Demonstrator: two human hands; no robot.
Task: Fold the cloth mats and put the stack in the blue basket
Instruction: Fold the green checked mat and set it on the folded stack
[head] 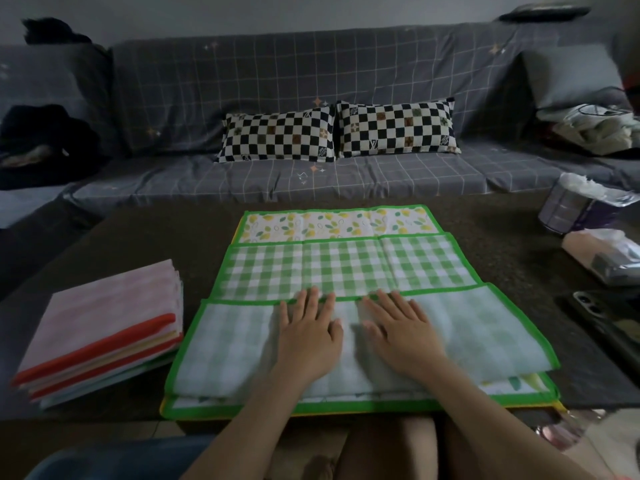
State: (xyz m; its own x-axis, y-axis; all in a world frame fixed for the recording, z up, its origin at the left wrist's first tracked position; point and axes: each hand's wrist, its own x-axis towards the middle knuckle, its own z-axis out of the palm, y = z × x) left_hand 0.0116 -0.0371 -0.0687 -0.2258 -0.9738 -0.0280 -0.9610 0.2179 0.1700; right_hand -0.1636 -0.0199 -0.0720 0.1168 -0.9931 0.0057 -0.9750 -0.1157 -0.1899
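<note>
While your left hand (309, 332) and right hand (401, 330) press flat, fingers straight, gripping nothing, on the near folded flap of the green mat (346, 268), uneven sliding could skew the crease.

lemon-print mat (341, 223) mostly covered by checked mat (343, 268), phone (609, 323) cut by right edge

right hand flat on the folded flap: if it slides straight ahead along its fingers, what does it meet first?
The right hand points away, slightly left. Its fingers sit at the green edge of the folded flap, so it would first cross onto the green gingham mat, then the lemon-print mat. Nothing upright blocks it.
</note>
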